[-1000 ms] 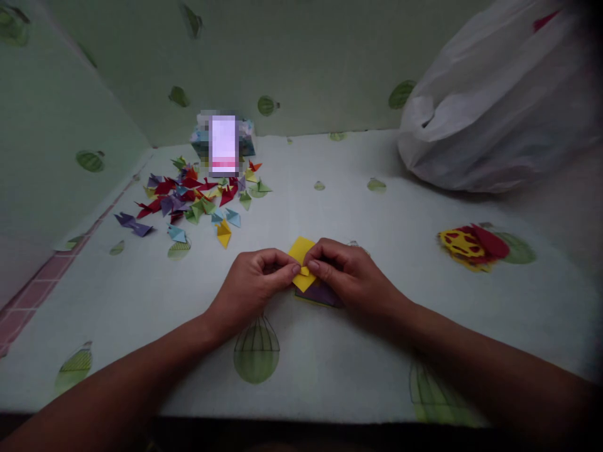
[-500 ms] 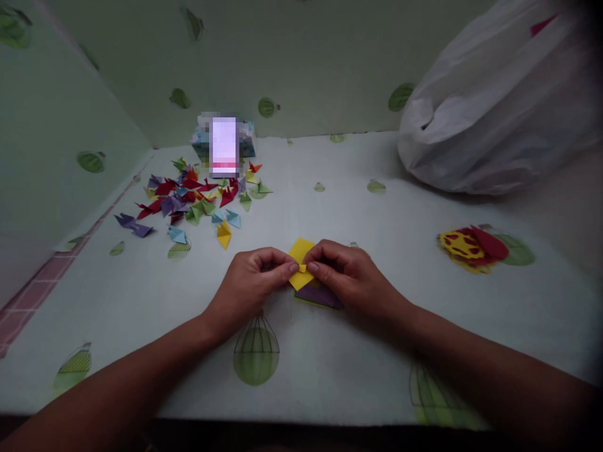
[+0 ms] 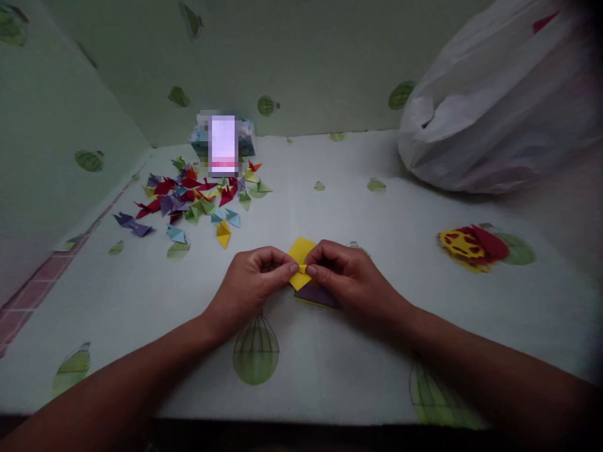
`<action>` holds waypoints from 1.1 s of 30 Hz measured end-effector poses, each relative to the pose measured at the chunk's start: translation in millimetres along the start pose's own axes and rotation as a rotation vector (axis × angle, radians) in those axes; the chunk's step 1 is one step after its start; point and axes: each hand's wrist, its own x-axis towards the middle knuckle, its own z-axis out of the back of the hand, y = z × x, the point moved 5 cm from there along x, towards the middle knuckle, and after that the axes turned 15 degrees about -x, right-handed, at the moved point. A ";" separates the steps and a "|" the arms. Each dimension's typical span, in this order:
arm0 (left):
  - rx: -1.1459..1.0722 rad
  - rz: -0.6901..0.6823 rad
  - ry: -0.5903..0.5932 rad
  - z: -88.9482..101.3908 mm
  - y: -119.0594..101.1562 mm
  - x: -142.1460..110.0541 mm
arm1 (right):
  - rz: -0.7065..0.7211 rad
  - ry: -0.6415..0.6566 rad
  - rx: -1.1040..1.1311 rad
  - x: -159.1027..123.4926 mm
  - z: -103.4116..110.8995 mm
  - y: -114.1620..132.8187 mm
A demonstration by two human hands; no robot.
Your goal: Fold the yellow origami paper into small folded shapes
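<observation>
Between my hands is a yellow piece of origami paper [image 3: 300,251], partly folded, with a small crease flap across its middle. My left hand [image 3: 257,276] pinches its left side between thumb and forefinger. From the other side, my right hand [image 3: 348,273] pinches the same fold, its thumb close to the left thumb. Under the yellow paper lies a stack of square paper [image 3: 316,295] with a purple sheet on top. The right hand's fingers hide part of that stack.
Many-coloured folded paper pieces [image 3: 193,198] lie heaped at the back left. Behind them, a lit phone [image 3: 223,141] leans on a tissue box [image 3: 247,138]. A white plastic bag [image 3: 471,138] bulks at the back right. Yellow and red cut-out pieces [image 3: 471,246] lie at the right.
Almost nothing differs. Both hands keep their pinch on the yellow paper, with only a slight shift of the fingertips at the small fold.
</observation>
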 end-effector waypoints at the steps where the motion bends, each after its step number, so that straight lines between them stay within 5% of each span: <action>1: 0.007 -0.010 -0.003 -0.1 -0.6 -0.4 | 0.002 0.002 -0.007 0.2 -0.1 -0.2; 14: 0.103 -0.087 -0.005 -1.4 -3.6 -0.5 | 0.088 -0.049 -0.087 -0.5 0.8 6.0; 33: -0.084 0.033 0.114 0.3 3.1 4.3 | 0.089 -0.055 -0.048 0.6 4.8 3.5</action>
